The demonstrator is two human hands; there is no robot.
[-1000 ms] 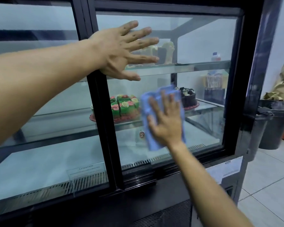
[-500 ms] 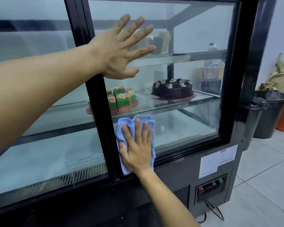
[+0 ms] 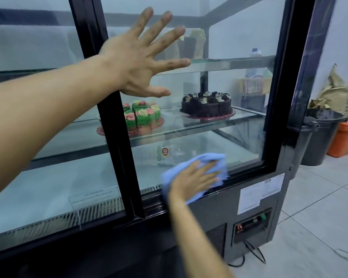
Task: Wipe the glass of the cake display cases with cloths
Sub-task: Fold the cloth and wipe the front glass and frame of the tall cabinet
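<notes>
Crumpled blue cloth (image 3: 197, 173) under flat right hand (image 3: 191, 180), left hand (image 3: 138, 61) fingers splayed on glass (image 3: 229, 37)

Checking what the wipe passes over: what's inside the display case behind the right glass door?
Behind the right glass door: a green cake and chocolate cake on the middle shelf, and a labelled bottle lying below. The blue cloth under the right hand hides the lower edge.

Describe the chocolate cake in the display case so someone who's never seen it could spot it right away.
Start at the black-framed display case and find its middle glass shelf. Two cakes sit there; the chocolate cake is the right-hand one, on a red board. Unlike the green cake with pink and cream flowers, it is dark brown all over, with white and dark toppings.
</notes>
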